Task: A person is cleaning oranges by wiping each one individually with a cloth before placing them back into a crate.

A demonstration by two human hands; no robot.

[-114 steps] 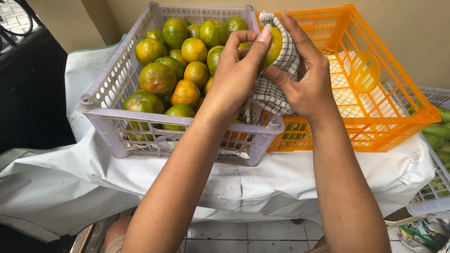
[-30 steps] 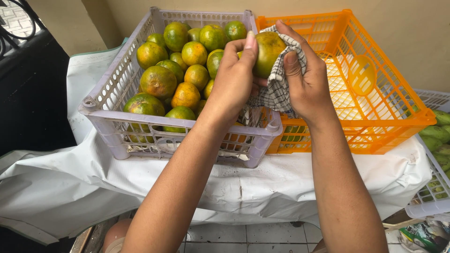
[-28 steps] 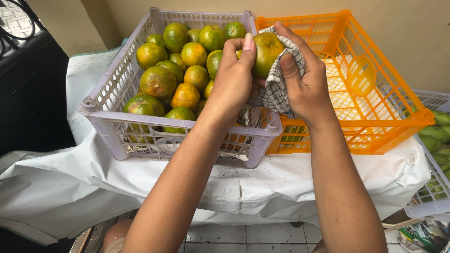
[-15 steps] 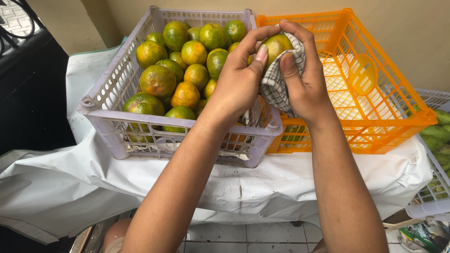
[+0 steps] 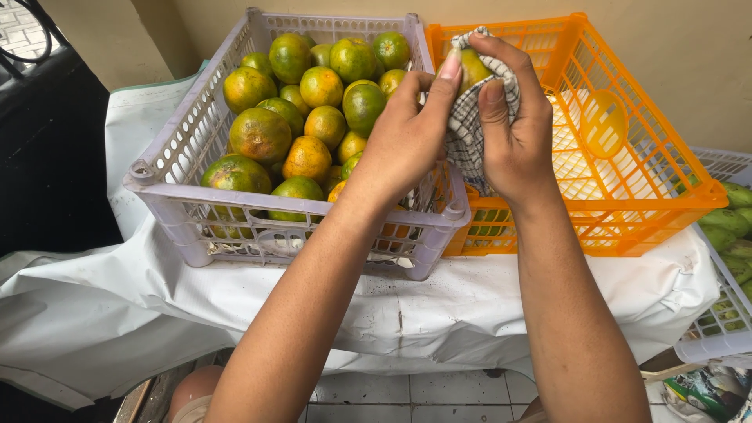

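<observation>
Fruit [image 5: 472, 66] is sitting between both hands above the crates' shared rim at 12 o'clock, right hand [image 5: 513, 129] clamping the checked cloth [image 5: 470, 133] round it, left hand [image 5: 407, 137] pinching its side; loosening risks it slipping off.

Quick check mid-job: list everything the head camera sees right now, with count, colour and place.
lilac crate: one, left on the table, full of fruit
citrus fruits: over a dozen, green to orange, in the lilac crate
orange crate: one, right of it, no loose fruit seen inside
white sheet: one, under both crates
white basket: one, far right, holding green produce
checked cloth: one, dark and white, wrapped round the held fruit
held fruit: one, yellow-green, between both hands
left hand: on the fruit
right hand: gripping cloth and fruit
</observation>
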